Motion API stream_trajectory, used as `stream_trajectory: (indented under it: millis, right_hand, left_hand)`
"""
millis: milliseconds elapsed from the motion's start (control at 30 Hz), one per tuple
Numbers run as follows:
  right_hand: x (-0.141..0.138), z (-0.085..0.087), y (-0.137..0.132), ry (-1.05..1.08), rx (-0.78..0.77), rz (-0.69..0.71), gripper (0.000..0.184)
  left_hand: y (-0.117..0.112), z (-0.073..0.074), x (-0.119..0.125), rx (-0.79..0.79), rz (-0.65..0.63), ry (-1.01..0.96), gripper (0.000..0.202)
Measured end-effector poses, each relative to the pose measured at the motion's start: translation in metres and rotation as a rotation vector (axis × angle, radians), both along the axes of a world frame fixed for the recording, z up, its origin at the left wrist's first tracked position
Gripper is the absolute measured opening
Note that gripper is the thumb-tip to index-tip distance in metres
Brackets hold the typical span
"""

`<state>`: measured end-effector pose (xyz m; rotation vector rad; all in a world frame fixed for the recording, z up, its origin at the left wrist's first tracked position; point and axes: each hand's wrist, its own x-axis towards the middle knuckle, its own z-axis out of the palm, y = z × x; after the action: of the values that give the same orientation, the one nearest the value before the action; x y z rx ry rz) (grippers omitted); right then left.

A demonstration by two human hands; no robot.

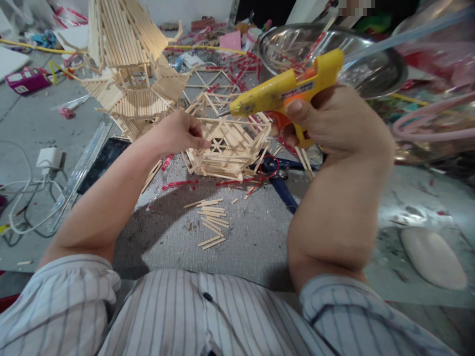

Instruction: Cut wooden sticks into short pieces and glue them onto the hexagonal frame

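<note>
1. Left hand point(178, 132): fingers pinched together on the left edge of the stick frame point(230, 148), which sits on the grey mat point(252, 237).
2. Right hand point(334, 123): fingers clamped on the glue gun point(285, 91). Its long axis runs right-to-left, with the nozzle just above the frame's top.

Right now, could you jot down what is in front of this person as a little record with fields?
left hand: fingertips pinching the left edge of the stick frame
right hand: gripping a yellow glue gun, nozzle pointed at the frame's top
surface: grey mat
loose sticks: small scatter on the mat, nearer the person
behind: larger stick building
upper right: metal bowl
far left: white charger with cables
</note>
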<state>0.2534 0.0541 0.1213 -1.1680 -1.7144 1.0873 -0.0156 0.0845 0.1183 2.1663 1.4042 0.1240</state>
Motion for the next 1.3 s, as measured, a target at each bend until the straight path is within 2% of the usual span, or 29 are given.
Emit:
stream_trajectory:
  millis: [400, 633, 900, 1300]
  right_hand:
    - [0.0007, 0.0000, -0.0006, -0.013, 0.009, 0.003, 0.064]
    - [-0.0005, 0.0001, -0.0020, -0.020, 0.006, -0.007, 0.064]
    - [0.0005, -0.0010, -0.0007, -0.036, 0.010, -0.007, 0.064]
    - [0.0035, -0.0020, 0.0006, -0.049, 0.023, 0.013, 0.060]
  left_hand:
    - [0.0010, -0.0004, -0.0008, 0.005, -0.009, 0.008, 0.034]
    - [0.0019, -0.0014, -0.0021, -0.023, 0.015, -0.053, 0.026]
    - [0.0024, -0.0009, -0.0016, 0.008, -0.033, 0.039, 0.037]
    - [0.0022, -0.0024, -0.0009, 0.068, -0.079, 0.112, 0.034]
